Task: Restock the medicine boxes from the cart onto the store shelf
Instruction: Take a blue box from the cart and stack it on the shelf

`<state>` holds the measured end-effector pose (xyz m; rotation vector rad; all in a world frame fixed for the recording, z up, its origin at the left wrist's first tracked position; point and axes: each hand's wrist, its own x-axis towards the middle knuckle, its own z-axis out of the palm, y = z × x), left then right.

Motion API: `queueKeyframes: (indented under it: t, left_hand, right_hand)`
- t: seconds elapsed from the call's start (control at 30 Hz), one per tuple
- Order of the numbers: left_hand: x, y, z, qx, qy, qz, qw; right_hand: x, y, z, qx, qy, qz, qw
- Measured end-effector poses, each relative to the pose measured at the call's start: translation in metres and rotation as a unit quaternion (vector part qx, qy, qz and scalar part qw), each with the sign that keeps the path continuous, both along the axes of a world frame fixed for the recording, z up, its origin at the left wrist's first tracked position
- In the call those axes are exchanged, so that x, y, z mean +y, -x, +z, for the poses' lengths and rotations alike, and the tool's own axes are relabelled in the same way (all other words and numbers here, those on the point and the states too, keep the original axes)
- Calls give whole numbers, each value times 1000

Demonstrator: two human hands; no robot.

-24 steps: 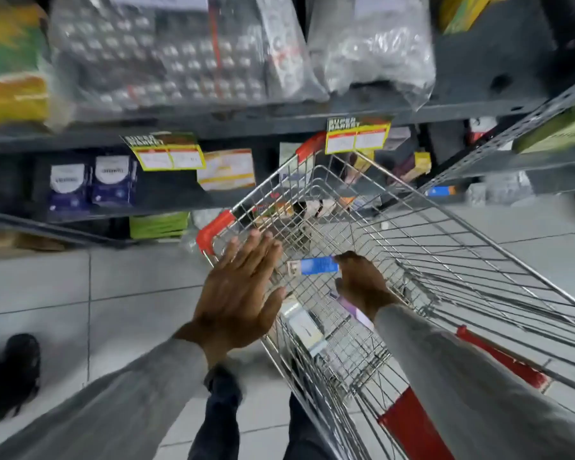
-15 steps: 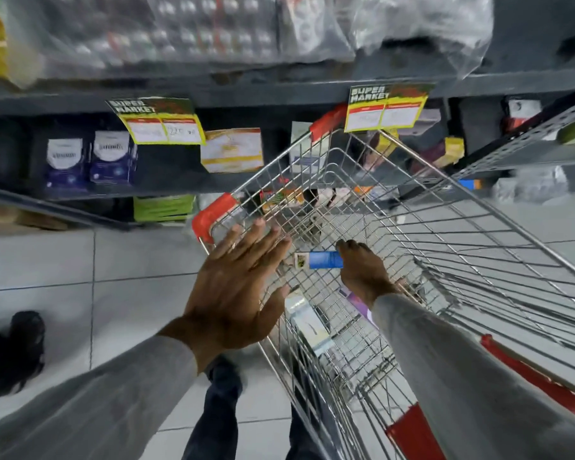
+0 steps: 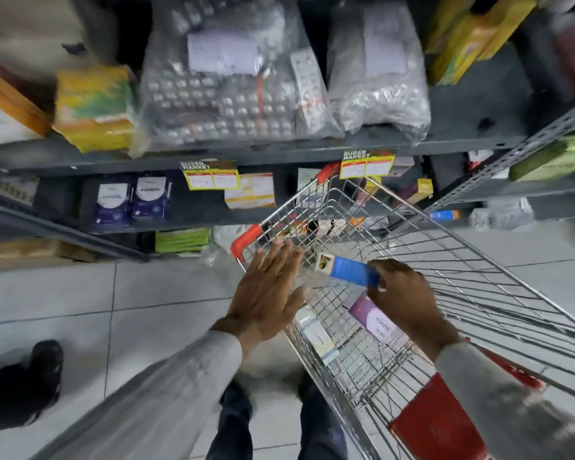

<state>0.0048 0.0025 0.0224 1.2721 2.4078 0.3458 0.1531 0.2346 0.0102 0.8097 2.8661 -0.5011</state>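
Note:
My right hand (image 3: 402,293) is inside the wire cart (image 3: 462,293), shut on a long blue and white medicine box (image 3: 349,269) held above the cart floor. My left hand (image 3: 266,290) is open, fingers spread, over the cart's left rim. In the bottom of the cart lie a purple box (image 3: 375,318) and a pale white-green box (image 3: 316,333). The grey store shelf (image 3: 279,154) stands just beyond the cart, with two dark blue boxes (image 3: 132,199) and a cream box (image 3: 249,190) on its lower level.
Clear bags of blister packs (image 3: 226,88) and yellow-green cartons (image 3: 95,107) fill the upper shelf. Yellow price tags (image 3: 367,163) hang from its edge. A green box (image 3: 181,240) sits on the bottom level. A dark shoe (image 3: 17,386) stands on the tiled floor at left.
My right hand has lifted the blue box higher and nearer to me. The view has tilted up, showing more of the upper shelf. My left hand stays open by the cart rim.

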Motion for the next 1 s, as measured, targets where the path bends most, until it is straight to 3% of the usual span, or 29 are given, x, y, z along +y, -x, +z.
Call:
queueKeyframes:
  t: [0.23,0.47,0.63,0.8,1.0]
  left_hand:
    - [-17,10,138,36,-255,100,961]
    - [-73,91,282,187,-400,139,886]
    - [-124,177,357,302,-384,196,850]
    - [-152,249,381,291,-249,248,890]
    - [-158,294,383,295,-154,266,905]
  right_hand:
    - [-21,6,182,176,-72,-8,982]
    - [-51,68,348,394,-109,59,911]
    - [-78,171,430,456,-163,113,868]
    - [-109,286,457,402,-143,141,894]
    - [-141,369,452,346,-160,158,911]
